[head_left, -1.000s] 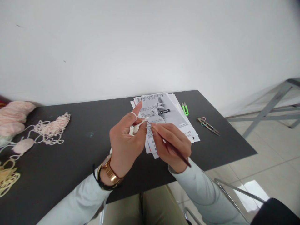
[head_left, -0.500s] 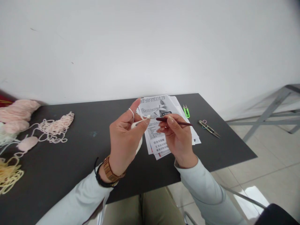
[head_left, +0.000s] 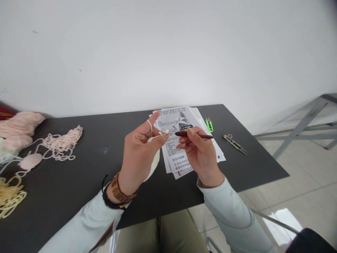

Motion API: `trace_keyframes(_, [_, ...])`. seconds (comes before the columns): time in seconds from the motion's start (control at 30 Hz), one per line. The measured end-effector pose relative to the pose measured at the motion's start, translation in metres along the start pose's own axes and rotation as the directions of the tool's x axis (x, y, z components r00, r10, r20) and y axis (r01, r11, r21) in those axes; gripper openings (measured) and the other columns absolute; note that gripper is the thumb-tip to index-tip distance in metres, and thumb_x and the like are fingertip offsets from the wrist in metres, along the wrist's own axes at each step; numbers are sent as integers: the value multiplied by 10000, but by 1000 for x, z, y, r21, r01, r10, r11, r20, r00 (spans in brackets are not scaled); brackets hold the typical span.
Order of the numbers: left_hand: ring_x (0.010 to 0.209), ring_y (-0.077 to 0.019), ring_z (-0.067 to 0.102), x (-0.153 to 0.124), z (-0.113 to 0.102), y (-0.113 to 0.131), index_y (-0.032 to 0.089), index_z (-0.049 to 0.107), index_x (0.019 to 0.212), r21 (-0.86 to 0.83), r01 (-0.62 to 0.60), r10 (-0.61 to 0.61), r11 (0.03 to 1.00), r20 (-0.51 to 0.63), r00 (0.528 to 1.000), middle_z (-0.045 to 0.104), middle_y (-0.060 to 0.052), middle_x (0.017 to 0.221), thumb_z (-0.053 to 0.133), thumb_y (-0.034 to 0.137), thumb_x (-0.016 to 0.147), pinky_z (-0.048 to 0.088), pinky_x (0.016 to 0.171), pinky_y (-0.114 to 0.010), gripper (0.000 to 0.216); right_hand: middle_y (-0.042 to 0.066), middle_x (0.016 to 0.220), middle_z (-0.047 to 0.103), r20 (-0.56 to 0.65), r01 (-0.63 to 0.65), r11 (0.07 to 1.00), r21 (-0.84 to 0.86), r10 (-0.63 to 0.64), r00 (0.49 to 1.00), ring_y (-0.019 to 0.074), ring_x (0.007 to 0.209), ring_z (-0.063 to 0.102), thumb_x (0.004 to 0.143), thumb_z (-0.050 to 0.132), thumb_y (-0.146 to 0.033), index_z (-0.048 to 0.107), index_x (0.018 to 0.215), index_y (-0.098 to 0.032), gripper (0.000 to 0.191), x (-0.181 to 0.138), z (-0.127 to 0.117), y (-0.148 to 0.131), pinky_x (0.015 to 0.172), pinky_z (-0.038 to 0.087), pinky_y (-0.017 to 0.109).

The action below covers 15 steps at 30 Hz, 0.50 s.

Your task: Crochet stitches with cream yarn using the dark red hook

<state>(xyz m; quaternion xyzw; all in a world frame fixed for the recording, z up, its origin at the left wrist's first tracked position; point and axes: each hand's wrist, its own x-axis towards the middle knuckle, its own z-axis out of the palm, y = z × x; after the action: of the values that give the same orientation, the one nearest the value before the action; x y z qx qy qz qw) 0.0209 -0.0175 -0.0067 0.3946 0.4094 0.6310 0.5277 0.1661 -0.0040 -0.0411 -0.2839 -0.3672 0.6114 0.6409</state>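
My left hand (head_left: 142,147) pinches a small piece of white yarn (head_left: 163,132) between thumb and fingers. A strand loops round its raised index finger, and a larger white mass, partly hidden, shows below the palm. In my right hand (head_left: 201,153) is a crochet hook (head_left: 195,135) with a dark reddish-brown handle, held like a pen and pointing left. The hook's thin tip meets the yarn at my left fingertips; the exact stitch is too small to make out. Both hands are over printed sheets (head_left: 179,161) on the dark table (head_left: 92,175).
To the right of the papers lie green thread snips (head_left: 209,124) and metal snips (head_left: 235,144). Pink yarn (head_left: 63,142), a small pink ball (head_left: 31,161), thick pink skeins (head_left: 21,124) and yellow yarn (head_left: 12,198) occupy the left side. A white wall (head_left: 168,52) rises behind the table.
My left wrist has shifted slightly left and down, and more of the white mass shows under the palm. The hook has turned slightly, its handle end moving a little left and up.
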Motion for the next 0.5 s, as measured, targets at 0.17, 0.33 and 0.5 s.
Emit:
trace_keyframes(0.17, [620, -77, 547, 5, -1, 2, 235, 742, 1118, -100, 104, -105, 990, -11, 994, 640, 65, 627, 805, 80, 631, 492, 745, -252, 515, -22, 722, 769, 25, 342, 900, -272, -348, 937, 119, 635, 733, 739, 816, -207, 751, 811, -223, 98, -6, -4, 4, 613, 629, 222])
trace_keyframes(0.33, [642, -72, 608, 8, -3, 4, 185, 745, 1105, -220, 328, -316, 919, 86, 945, 704, 18, 685, 765, 58, 647, 468, 671, -196, 475, -4, 796, 777, 155, 535, 748, -393, -519, 841, 134, 715, 740, 768, 775, -114, 762, 890, -248, 182, -7, -10, 2, 657, 614, 249])
trace_keyframes(0.5, [646, -73, 625, 8, -4, 5, 178, 761, 1070, -240, 269, -250, 933, 107, 962, 692, 23, 665, 790, 83, 663, 483, 699, -199, 419, 72, 1005, 779, 456, 776, 392, -495, -643, 616, 188, 880, 735, 789, 714, -38, 737, 1090, -243, 364, -14, -9, -3, 746, 617, 336])
